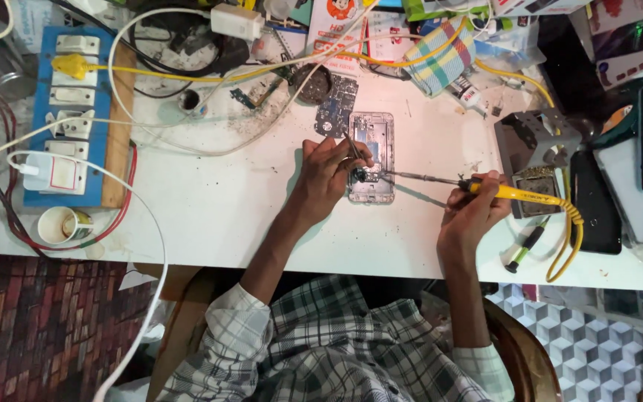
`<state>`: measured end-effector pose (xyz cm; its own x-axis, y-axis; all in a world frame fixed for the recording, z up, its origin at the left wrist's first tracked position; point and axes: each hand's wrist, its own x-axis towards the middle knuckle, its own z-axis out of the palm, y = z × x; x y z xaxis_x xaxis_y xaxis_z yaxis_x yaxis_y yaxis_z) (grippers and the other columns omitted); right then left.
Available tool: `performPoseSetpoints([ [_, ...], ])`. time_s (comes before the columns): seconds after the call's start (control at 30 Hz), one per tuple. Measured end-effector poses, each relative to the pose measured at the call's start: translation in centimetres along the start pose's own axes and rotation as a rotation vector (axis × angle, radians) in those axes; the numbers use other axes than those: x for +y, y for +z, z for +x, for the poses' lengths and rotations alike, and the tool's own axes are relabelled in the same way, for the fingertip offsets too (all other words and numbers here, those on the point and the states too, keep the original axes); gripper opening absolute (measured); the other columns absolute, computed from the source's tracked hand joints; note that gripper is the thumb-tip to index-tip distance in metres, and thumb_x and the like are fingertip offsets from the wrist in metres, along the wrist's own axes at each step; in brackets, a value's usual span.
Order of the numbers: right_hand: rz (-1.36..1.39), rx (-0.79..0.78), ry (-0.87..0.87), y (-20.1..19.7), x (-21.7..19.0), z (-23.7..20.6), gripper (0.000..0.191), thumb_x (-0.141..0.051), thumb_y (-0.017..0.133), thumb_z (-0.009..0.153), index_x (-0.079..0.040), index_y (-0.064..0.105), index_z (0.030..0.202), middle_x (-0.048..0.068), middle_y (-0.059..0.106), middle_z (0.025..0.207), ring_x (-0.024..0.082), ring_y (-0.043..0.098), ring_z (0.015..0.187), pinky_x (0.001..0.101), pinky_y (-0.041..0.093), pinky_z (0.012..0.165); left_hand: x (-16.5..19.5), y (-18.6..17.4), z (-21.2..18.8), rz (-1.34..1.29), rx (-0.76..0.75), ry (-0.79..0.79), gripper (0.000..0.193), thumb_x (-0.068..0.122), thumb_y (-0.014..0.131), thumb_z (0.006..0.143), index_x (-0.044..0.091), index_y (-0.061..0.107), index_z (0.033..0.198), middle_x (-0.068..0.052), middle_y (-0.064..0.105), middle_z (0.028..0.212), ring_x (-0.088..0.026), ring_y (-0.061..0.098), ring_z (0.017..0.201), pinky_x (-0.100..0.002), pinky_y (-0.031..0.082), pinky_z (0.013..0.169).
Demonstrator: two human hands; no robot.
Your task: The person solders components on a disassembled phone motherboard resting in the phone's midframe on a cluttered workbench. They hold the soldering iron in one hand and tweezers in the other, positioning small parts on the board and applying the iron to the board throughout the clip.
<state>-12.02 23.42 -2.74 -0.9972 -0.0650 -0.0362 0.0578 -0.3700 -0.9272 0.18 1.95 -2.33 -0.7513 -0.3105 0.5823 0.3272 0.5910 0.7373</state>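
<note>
Left hand (327,173) pinching tweezers (352,147) over opened phone frame (372,156), right hand (472,207) clamped on yellow soldering iron (515,193), white workbench (262,216)

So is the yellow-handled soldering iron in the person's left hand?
No, the soldering iron is held in the right hand; the left hand holds tweezers over the phone frame.

Bright, even light falls from above on the white tabletop (225,193), with mild glare near its middle. Short soft shadows lie under the forearms. Edges look darker and slightly bent; fine detail is soft.
</note>
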Motion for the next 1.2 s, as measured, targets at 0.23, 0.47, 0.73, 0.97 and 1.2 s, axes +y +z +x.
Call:
performPoseSetpoints([
  [0.23, -0.153, -0.114, -0.152, 0.1, 0.2, 0.1, 0.033, -0.033, 0.054, 0.114, -0.005, 0.052, 0.096, 0.003, 0.050, 0.066, 0.010, 0.051, 0.052, 0.0227, 0.038, 0.047, 0.3, -0.3, 0.2, 0.069, -0.065, -0.107, 0.023, 0.002, 0.062, 0.105, 0.019, 0.062, 0.121, 0.005, 0.079, 0.105, -0.012, 0.064, 0.093, -0.034, 0.029, 0.089],
  [0.47, -0.203, -0.132, -0.174, 0.0, 0.1, 0.3, 0.031, -0.031, 0.054, 0.114, -0.005, 0.052, 0.097, 0.003, 0.052, 0.068, 0.010, 0.053, 0.054, 0.0215, 0.040, 0.049, 0.4, -0.2, 0.3, 0.026, -0.024, -0.084, 0.021, 0.010, 0.062, 0.105, 0.013, 0.063, 0.126, 0.003, 0.077, 0.102, -0.011, 0.064, 0.086, -0.035, 0.029, 0.089],
  [0.73, -0.177, -0.158, -0.185, 0.5, -0.4, -0.1, 0.029, -0.028, 0.055, 0.115, -0.006, 0.050, 0.098, 0.002, 0.051, 0.071, 0.010, 0.053, 0.056, 0.0225, 0.040, 0.049, 0.3, 0.0, 0.4, 0.081, 0.001, -0.091, 0.012, 0.015, 0.066, 0.105, 0.012, 0.062, 0.116, 0.006, 0.079, 0.103, -0.012, 0.055, 0.080, -0.034, 0.029, 0.091],
  [0.97, -0.165, -0.136, -0.096, 0.8, -1.3, -1.0, 0.028, -0.028, 0.051, 0.113, -0.010, 0.046, 0.093, 0.001, 0.047, 0.062, 0.005, 0.043, 0.046, 0.0205, 0.031, 0.039, 1.2, -0.6, 0.5, 0.148, -0.051, -0.134, 0.005, 0.016, 0.067, 0.102, 0.015, 0.070, 0.105, 0.009, 0.074, 0.095, -0.012, 0.051, 0.080, -0.033, 0.028, 0.089],
  [1.2, -0.166, -0.216, -0.201, 0.4, -0.7, -0.3, 0.027, -0.025, 0.051, 0.122, -0.008, 0.049, 0.101, 0.002, 0.050, 0.077, 0.011, 0.055, 0.061, 0.0261, 0.040, 0.054, 1.4, -0.7, 0.6, 0.137, -0.051, -0.146, 0.007, 0.018, 0.066, 0.103, 0.016, 0.072, 0.106, 0.010, 0.074, 0.097, -0.012, 0.050, 0.081, -0.033, 0.027, 0.090],
])
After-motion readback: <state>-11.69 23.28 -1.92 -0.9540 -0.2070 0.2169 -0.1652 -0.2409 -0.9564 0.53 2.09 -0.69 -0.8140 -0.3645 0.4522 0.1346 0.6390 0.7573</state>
